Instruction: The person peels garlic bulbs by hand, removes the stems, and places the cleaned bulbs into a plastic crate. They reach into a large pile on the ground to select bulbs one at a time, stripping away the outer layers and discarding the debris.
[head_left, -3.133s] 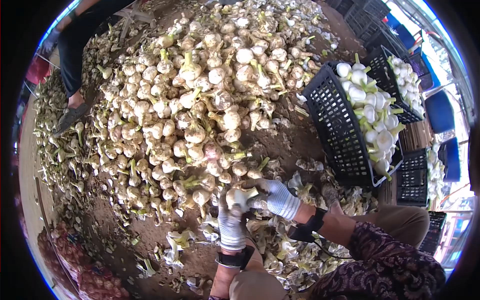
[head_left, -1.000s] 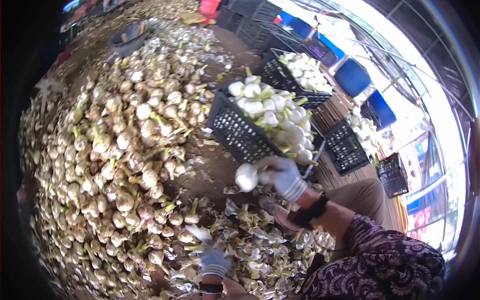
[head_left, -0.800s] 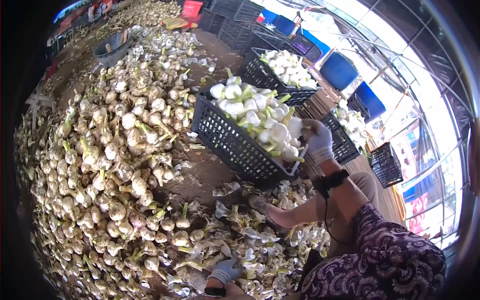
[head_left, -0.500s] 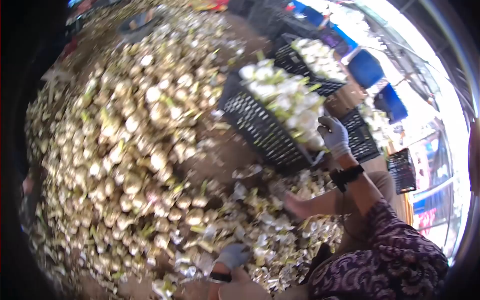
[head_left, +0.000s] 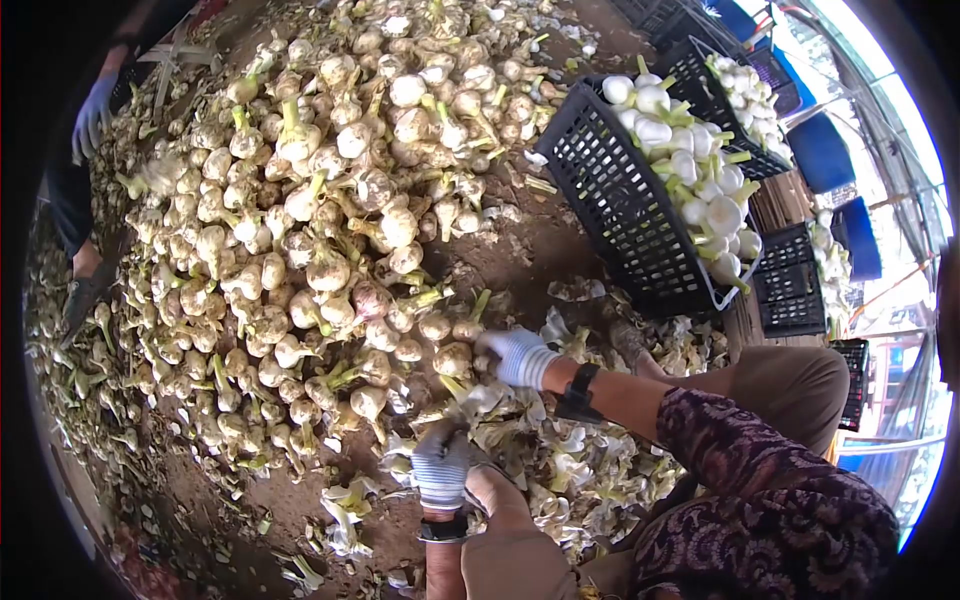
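The right hand point(head_left: 518, 356), in a white knit glove with a dark strap at the wrist, reaches out to the near edge of a big pile of unpeeled garlic point(head_left: 300, 200) that lies on the dirt floor point(head_left: 520, 255). Its fingertips touch one garlic bulb point(head_left: 453, 358) at the foot of the heap, but whether the grip has closed round that bulb I cannot tell, since the fingers are turned away. The left hand point(head_left: 441, 464), gloved the same way, sits lower and nearer the body, its fingers curled inward over a litter of pale husks point(head_left: 590, 470) (what its grip holds, if anything, is hidden). Beyond the right arm a black crate point(head_left: 610, 190) stands tilted on the floor, heaped with clean white peeled garlic point(head_left: 690, 170), and a second crate point(head_left: 700, 80) just behind it is filled the same way. Stacked dark crates point(head_left: 790, 295) stand to the right of them. At the far left of the pile a co-worker's blue-gloved hand point(head_left: 92, 110) hangs above the bulbs, with a shoe point(head_left: 80, 295) below it.
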